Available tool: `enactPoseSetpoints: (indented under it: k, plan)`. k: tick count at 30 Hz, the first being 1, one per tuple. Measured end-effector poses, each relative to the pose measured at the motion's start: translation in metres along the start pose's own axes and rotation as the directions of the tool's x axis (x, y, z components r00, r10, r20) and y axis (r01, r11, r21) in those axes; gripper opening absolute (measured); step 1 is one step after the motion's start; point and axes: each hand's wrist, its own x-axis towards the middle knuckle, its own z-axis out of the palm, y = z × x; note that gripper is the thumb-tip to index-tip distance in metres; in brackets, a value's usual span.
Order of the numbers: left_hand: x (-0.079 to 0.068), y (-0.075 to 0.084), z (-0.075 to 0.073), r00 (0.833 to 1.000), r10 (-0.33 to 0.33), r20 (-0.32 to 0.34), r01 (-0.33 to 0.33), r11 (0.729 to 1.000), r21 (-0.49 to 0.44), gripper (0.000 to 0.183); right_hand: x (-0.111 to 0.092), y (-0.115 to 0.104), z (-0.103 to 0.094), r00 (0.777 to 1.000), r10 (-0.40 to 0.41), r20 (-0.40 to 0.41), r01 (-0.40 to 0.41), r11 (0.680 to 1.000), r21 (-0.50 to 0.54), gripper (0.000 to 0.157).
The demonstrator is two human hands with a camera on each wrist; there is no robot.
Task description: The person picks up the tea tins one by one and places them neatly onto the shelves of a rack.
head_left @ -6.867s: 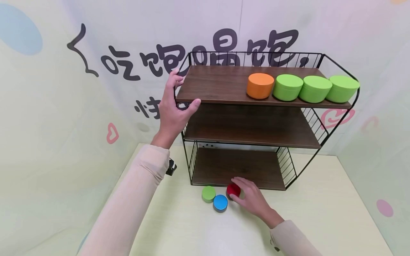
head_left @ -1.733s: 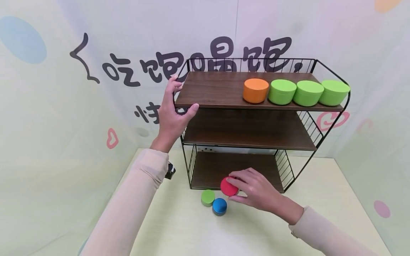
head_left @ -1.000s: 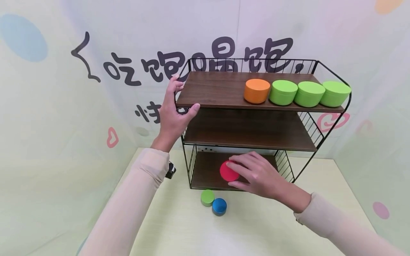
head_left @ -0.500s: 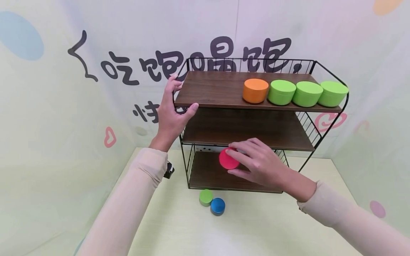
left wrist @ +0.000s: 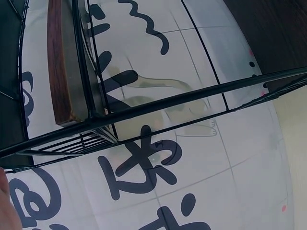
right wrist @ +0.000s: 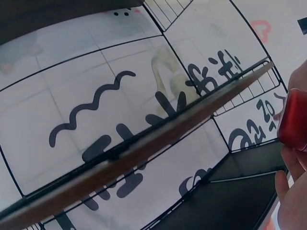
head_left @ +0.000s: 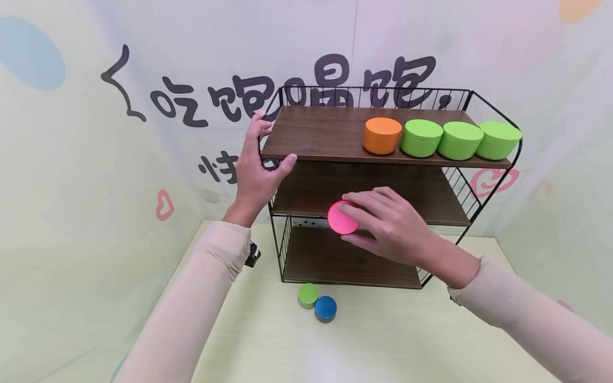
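Observation:
My left hand (head_left: 258, 170) grips the upper left corner of a three-tier shelf rack (head_left: 318, 130), thumb on the top board's front edge. A bit of this hand (left wrist: 6, 208) shows at the lower left of the left wrist view. With thumb and fingers, my right hand (head_left: 395, 226) holds a round red tin (head_left: 341, 219), its pinkish lid facing the head camera, in front of the middle shelf's front edge. The red tin (right wrist: 293, 120) also shows at the right wrist view's right edge. Below, a green tin (head_left: 308, 295) and a blue tin (head_left: 325, 309) sit side by side on the table.
An orange round container (head_left: 382, 136) and three green ones (head_left: 421, 139) stand in a row along the top shelf's right part. Black wire sides and rails border the rack. A printed backdrop (head_left: 182, 159) hangs behind. A small black object (head_left: 253, 255) shows beside the left sleeve.
Earlier the red tin stood on the table near the green and blue tins. My right hand took it and has raised it past the bottom shelf. The left hand keeps its grip.

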Motion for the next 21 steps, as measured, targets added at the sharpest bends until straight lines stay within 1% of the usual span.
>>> enactPoseSetpoints:
  k: [5, 9, 15, 21]
  plan:
    - [0.000, 0.000, -0.001, 1.000, 0.006, 0.000, -0.006, 1.000, -0.005, 0.064, 0.005, 0.003, -0.005, 1.000, 0.002, -0.002, -0.002, 1.000, -0.013, 0.066]
    - [0.000, 0.000, -0.001, 1.000, 0.007, 0.000, -0.007, 1.000, -0.004, 0.064, 0.009, 0.005, -0.008, 1.000, -0.009, -0.028, 0.009, 1.000, -0.019, 0.067]
    - [0.000, -0.001, -0.001, 1.000, 0.008, 0.000, -0.008, 1.000, 0.011, 0.062, 0.016, 0.010, -0.012, 0.996, -0.046, -0.073, 0.043, 0.998, -0.038, 0.062]
    - [0.000, 0.000, 0.000, 1.000, -0.002, -0.001, 0.002, 1.000, 0.013, 0.062, 0.028, 0.015, -0.022, 0.994, -0.061, -0.091, 0.057, 0.997, -0.052, 0.057]
